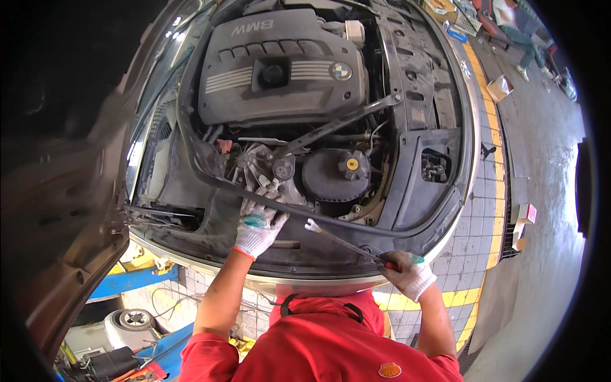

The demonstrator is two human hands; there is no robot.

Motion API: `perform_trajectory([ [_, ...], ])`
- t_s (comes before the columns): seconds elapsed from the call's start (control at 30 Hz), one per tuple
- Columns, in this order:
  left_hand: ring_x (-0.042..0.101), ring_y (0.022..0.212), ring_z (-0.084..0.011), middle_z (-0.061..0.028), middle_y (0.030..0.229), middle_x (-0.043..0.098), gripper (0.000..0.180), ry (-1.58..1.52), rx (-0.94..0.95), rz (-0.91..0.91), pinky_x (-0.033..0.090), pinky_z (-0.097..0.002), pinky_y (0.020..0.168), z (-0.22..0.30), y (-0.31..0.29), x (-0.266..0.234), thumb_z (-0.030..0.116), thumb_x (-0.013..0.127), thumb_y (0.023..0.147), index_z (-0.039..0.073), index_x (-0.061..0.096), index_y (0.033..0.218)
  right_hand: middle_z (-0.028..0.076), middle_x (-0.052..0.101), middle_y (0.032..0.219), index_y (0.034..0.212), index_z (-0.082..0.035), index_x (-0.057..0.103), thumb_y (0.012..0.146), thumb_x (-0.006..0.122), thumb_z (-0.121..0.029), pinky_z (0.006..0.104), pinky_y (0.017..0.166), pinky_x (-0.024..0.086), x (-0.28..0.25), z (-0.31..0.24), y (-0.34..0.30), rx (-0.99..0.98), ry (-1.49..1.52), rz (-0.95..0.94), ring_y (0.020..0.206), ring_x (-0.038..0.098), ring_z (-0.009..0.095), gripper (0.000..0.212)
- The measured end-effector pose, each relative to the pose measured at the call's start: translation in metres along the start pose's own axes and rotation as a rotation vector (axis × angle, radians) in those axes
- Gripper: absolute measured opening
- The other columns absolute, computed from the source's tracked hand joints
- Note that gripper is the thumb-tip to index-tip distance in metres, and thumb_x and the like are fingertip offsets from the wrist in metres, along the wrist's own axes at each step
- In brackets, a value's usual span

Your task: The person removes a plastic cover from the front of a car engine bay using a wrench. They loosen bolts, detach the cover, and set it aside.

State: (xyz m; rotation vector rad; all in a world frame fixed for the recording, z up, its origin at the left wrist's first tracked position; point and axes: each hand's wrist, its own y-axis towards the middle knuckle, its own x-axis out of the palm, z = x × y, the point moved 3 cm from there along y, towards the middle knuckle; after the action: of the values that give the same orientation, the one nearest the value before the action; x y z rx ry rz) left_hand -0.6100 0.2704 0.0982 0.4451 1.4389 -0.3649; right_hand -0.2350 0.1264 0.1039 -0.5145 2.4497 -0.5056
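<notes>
My right hand (407, 274), in a white knit glove, is closed round the red handle of a long metal pry bar (347, 244). The bar slants up to the left, and its pale forked tip (312, 225) is over the black trim by the rubber seal. My left hand (259, 219), gloved alike, reaches over the seal (299, 208) with its fingers extended onto the metal suspension mount (258, 165). Its thumb stands apart. The fingertips partly hide what lies under them.
A dark engine cover (280, 67) fills the far part of the bay. A diagonal brace (337, 126) crosses above the mount, beside a round black reservoir (336, 176) with a yellow-marked cap. The raised hood (70, 127) looms at left. Boxes (523, 223) stand on the floor at right.
</notes>
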Motion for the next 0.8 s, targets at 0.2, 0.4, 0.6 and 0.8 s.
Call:
perform_trajectory([
  [0.2, 0.057, 0.133, -0.0317, -0.0092, 0.141, 0.066, 0.037, -0.024, -0.026, 0.058, 0.035, -0.0578, 0.123, -0.004, 0.004, 0.006, 0.030, 0.077, 0.091, 0.013, 0.070, 0.123, 0.020, 0.071, 0.096, 0.118, -0.006, 0.068, 0.096, 0.067, -0.023, 0.0486, 0.080, 0.054, -0.022, -0.014, 0.033, -0.048, -0.148, 0.185, 0.094, 0.068, 0.042, 0.028],
  [0.4, 0.064, 0.105, -0.0277, -0.0029, 0.103, 0.067, 0.020, 0.191, 0.138, 0.121, 0.044, -0.0592, 0.114, -0.045, 0.021, 0.013, 0.020, 0.073, 0.093, 0.017, 0.073, 0.113, 0.019, 0.072, 0.102, 0.120, -0.009, 0.068, 0.099, 0.063, -0.026, 0.0486, 0.081, 0.056, -0.024, -0.042, 0.093, -0.123, -0.183, -0.022, 0.096, 0.070, 0.041, 0.027],
  [0.6, 0.064, 0.086, -0.0301, -0.0064, 0.084, 0.062, 0.014, 0.064, 0.050, 0.216, 0.055, -0.0536, 0.096, -0.047, 0.038, 0.019, 0.012, 0.081, 0.088, 0.008, 0.068, 0.086, 0.018, 0.073, 0.097, 0.123, -0.010, 0.069, 0.100, 0.059, -0.020, 0.0471, 0.079, 0.057, -0.020, -0.054, 0.141, -0.216, -0.225, -0.064, 0.093, 0.071, 0.040, 0.027],
  [0.8, 0.064, 0.076, -0.0332, -0.0090, 0.070, 0.059, 0.031, -0.043, -0.050, 0.294, 0.056, -0.0495, 0.088, -0.049, 0.046, 0.025, 0.010, 0.086, 0.083, 0.007, 0.059, 0.068, 0.018, 0.072, 0.095, 0.120, -0.008, 0.069, 0.100, 0.060, -0.020, 0.0474, 0.076, 0.056, -0.025, -0.058, 0.158, -0.240, -0.157, -0.077, 0.090, 0.071, 0.041, 0.025],
])
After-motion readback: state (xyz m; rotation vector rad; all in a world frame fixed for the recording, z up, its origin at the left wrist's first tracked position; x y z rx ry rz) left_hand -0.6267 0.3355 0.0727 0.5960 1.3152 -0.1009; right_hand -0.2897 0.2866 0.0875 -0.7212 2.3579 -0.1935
